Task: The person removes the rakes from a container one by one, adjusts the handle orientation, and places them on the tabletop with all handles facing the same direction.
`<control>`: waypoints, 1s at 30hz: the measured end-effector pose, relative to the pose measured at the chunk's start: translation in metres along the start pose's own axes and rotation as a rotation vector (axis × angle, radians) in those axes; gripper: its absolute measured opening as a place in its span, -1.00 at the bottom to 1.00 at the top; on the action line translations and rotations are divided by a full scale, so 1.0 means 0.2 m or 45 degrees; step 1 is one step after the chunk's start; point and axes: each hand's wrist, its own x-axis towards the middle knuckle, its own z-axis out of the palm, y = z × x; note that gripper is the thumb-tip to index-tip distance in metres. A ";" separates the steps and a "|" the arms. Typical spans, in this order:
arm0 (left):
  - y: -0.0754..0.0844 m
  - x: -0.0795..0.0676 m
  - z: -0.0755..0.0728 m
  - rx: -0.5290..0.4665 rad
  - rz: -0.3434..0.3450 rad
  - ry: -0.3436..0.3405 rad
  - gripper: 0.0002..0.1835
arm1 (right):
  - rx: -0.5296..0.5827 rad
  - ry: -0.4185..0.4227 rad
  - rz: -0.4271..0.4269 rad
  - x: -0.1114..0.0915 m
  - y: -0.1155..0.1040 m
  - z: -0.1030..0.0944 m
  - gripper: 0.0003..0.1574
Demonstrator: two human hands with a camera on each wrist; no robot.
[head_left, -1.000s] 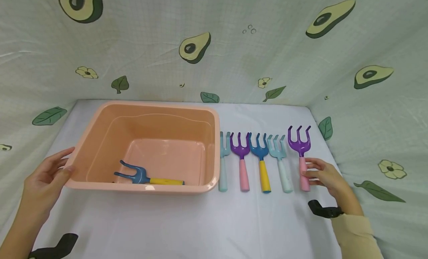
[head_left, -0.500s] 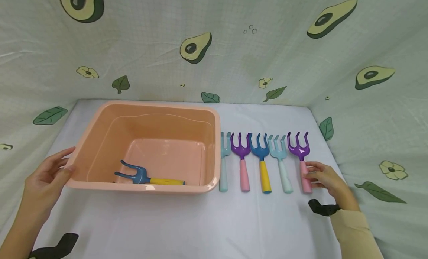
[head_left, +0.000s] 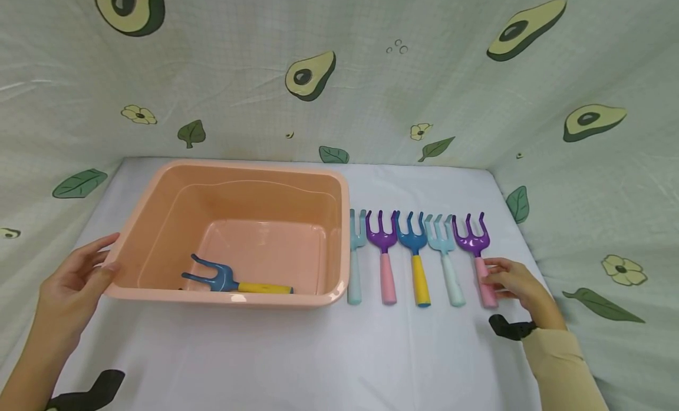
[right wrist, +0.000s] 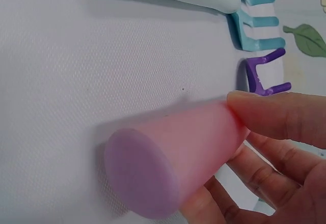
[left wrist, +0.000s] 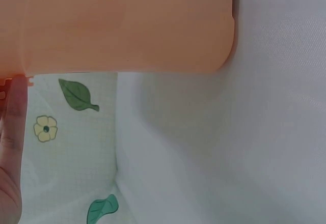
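Note:
My right hand (head_left: 520, 285) pinches the pink handle of a purple-pronged hand fork (head_left: 472, 241) at the right end of a row. In the right wrist view the thumb and fingers hold that pink handle (right wrist: 178, 158) just over the white cloth. At the left, my left hand (head_left: 74, 287) holds the rim of a peach plastic basin (head_left: 228, 170), thumb on the rim. In the left wrist view one finger (left wrist: 14, 112) touches under the basin's edge. Inside the basin lies a blue hand fork with a yellow handle (head_left: 265, 288).
Left of the held fork lie a pale-blue fork (head_left: 440, 243), a blue-and-yellow fork (head_left: 412, 240), a purple-and-pink fork (head_left: 382, 240) and another pale-blue fork (head_left: 354, 281) beside the basin. A cloth with avocado prints (head_left: 371, 92) hangs behind and at the sides.
The purple fork in my right hand has come down and nearer the front, its prongs now leaning left toward the pale-blue fork. My left hand and the basin stay in place.

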 end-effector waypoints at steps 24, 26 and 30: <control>0.00 0.00 0.01 -0.023 0.039 0.021 -0.47 | -0.095 0.064 0.071 0.03 -0.02 0.01 -0.25; 0.01 0.00 0.01 0.035 0.037 0.026 -0.46 | -0.096 0.069 0.063 0.03 -0.02 0.01 -0.25; 0.00 0.00 0.01 0.061 0.024 0.023 -0.46 | -0.108 0.064 0.069 0.03 -0.01 0.01 -0.25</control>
